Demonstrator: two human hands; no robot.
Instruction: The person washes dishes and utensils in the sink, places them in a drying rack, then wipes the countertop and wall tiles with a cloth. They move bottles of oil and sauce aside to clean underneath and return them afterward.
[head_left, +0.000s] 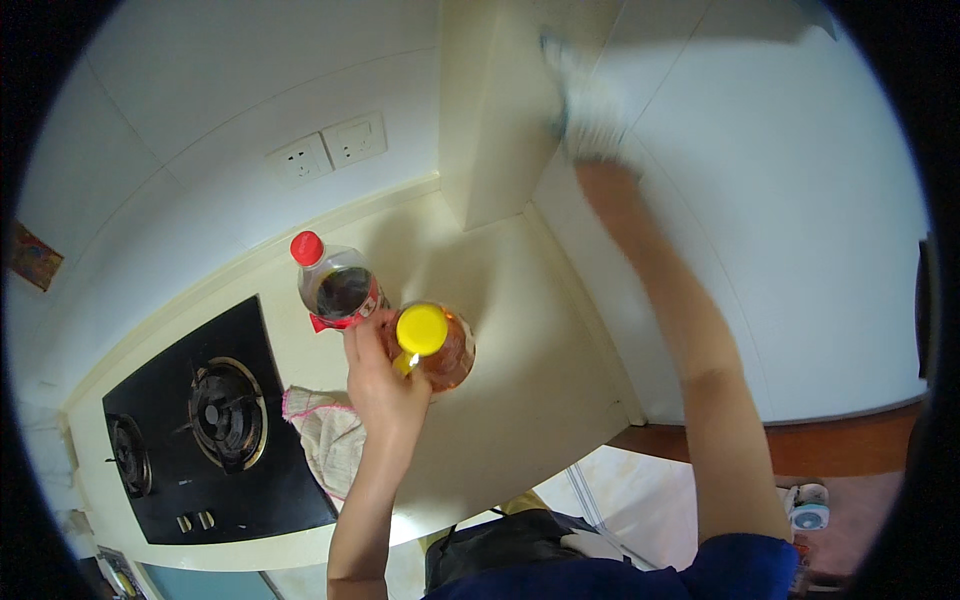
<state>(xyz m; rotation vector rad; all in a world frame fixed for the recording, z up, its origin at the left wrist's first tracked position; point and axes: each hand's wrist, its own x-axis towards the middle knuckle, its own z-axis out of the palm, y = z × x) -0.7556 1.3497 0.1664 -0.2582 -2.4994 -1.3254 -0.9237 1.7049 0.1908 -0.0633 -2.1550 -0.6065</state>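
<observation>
My left hand is closed on the handle of a clear plastic bottle with a yellow cap and amber liquid inside. Touching or right beside it is a red-capped plastic bottle, partly filled with dark liquid. A beige cloth with a pink edge lies under my left wrist, beside the stove. My right arm reaches up to the tiled wall by the column; the right hand is blurred and seems to hold or wear a whitish cloth or glove with blue edges, which I cannot tell apart.
A black two-burner gas stove is set in the cream countertop. Two wall sockets are above the counter's back edge. A square column stands in the corner. A small fan is low at the right.
</observation>
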